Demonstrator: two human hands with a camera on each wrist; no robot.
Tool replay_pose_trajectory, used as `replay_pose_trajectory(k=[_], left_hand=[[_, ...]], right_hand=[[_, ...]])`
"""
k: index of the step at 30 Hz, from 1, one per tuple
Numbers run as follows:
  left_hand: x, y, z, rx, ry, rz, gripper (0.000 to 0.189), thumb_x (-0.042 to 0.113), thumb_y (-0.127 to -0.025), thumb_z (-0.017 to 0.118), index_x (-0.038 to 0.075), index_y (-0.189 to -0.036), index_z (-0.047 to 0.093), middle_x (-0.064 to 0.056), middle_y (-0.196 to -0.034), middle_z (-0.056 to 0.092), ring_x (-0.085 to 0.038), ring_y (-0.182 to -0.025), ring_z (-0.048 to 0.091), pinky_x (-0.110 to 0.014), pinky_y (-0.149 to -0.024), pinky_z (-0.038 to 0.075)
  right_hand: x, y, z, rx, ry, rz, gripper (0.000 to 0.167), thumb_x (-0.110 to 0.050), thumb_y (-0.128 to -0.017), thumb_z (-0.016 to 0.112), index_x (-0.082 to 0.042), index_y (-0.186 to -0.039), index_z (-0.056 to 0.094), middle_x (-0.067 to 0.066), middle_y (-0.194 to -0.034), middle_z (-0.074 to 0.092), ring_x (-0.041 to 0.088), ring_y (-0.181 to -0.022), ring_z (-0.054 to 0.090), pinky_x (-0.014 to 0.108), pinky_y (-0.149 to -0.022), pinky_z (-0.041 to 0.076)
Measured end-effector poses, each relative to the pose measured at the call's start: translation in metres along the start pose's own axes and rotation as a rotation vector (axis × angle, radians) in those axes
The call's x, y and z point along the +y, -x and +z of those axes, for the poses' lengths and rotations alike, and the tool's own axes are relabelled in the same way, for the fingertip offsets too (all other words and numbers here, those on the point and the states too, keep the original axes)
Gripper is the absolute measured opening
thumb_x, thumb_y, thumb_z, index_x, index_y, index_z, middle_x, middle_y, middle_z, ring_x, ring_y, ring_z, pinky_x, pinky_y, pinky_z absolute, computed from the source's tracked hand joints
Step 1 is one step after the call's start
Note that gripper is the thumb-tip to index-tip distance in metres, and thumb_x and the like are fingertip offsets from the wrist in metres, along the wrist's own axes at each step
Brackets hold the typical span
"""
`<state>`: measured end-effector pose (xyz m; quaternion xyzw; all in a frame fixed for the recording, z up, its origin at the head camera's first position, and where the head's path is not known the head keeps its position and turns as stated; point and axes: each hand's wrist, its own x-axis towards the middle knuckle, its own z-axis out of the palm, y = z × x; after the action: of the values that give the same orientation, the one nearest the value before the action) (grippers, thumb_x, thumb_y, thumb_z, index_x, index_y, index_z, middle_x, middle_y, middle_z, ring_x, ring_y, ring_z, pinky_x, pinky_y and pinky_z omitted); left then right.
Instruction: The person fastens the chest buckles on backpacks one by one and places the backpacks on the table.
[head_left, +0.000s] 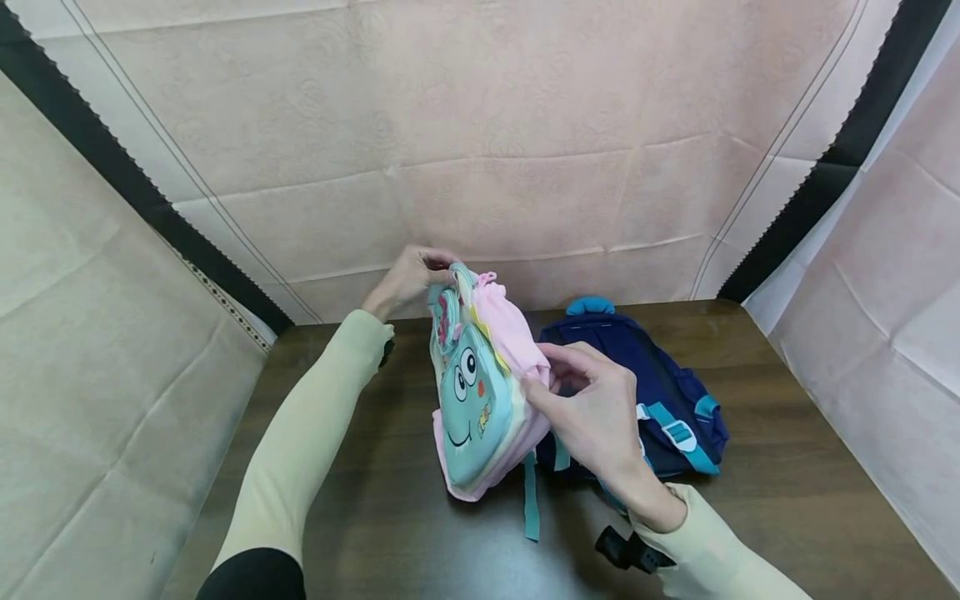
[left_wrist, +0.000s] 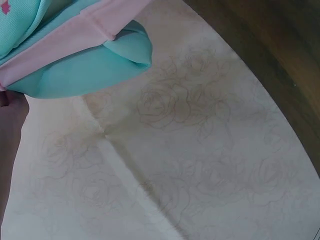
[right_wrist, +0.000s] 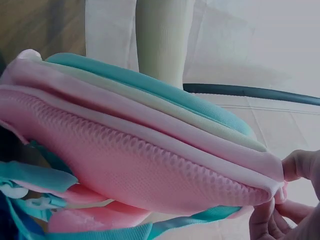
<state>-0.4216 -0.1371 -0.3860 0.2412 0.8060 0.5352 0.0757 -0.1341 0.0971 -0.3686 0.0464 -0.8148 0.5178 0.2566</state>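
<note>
A small teal and pink child's backpack [head_left: 474, 408] with a smiling cartoon face on its front pocket stands tilted over the table. My left hand [head_left: 408, 282] pinches its top edge at the back; only part of that hand [left_wrist: 12, 120] shows in the left wrist view. With thumb and fingers, my right hand [head_left: 600, 408] pinches the pink side of the bag. The right wrist view shows the fingers [right_wrist: 262, 220] at a corner of the pink mesh back panel [right_wrist: 125, 155]. A teal strap [head_left: 531, 500] hangs down beside the bag.
Behind the right hand, a navy blue backpack [head_left: 622, 358] with bright blue straps lies on the brown wooden table [head_left: 390, 533]. Pale fabric walls [head_left: 480, 150] with dark edging enclose the table at the back and both sides.
</note>
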Motion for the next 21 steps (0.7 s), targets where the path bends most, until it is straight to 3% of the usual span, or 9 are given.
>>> replay_pose_trajectory(k=[4,11,17,21], left_hand=[[-0.0016,0.0004,0.0001,0.029,0.041,-0.004,0.019,0.004,-0.100,0.077,0.004,-0.119,0.081,0.002,-0.106,0.080,-0.014,-0.096,0.068,-0.027,-0.088,0.059],[-0.0030,-0.0021,0.0010,0.043,0.136,0.045,0.015,0.000,-0.098,0.078,0.005,-0.111,0.082,0.013,-0.096,0.079,-0.010,-0.094,0.068,-0.026,-0.085,0.056],[-0.0061,-0.0025,0.0021,0.040,0.165,0.045,0.016,-0.002,-0.098,0.077,0.010,-0.106,0.083,0.012,-0.096,0.078,-0.011,-0.094,0.067,-0.027,-0.085,0.057],[-0.0080,-0.0008,0.0018,0.035,0.144,0.040,0.015,-0.001,-0.099,0.077,0.008,-0.110,0.083,0.011,-0.098,0.078,-0.013,-0.096,0.067,-0.030,-0.088,0.057]], right_hand=[[-0.0018,-0.0033,-0.0017,0.012,0.021,-0.035,0.029,-0.005,-0.088,0.086,-0.007,-0.117,0.084,0.010,-0.105,0.082,0.018,-0.080,0.073,0.017,-0.075,0.059],[-0.0055,-0.0084,-0.0038,0.018,0.056,-0.093,0.027,-0.003,-0.089,0.085,-0.007,-0.116,0.085,0.010,-0.099,0.080,0.018,-0.078,0.070,0.019,-0.073,0.058],[-0.0069,-0.0103,-0.0033,0.000,0.089,-0.119,0.031,-0.001,-0.088,0.084,-0.007,-0.118,0.084,0.008,-0.093,0.077,0.017,-0.077,0.067,0.019,-0.072,0.056],[-0.0063,-0.0096,-0.0016,-0.022,0.090,-0.108,0.031,0.000,-0.088,0.084,-0.007,-0.118,0.084,0.008,-0.092,0.076,0.017,-0.078,0.067,0.020,-0.072,0.057]])
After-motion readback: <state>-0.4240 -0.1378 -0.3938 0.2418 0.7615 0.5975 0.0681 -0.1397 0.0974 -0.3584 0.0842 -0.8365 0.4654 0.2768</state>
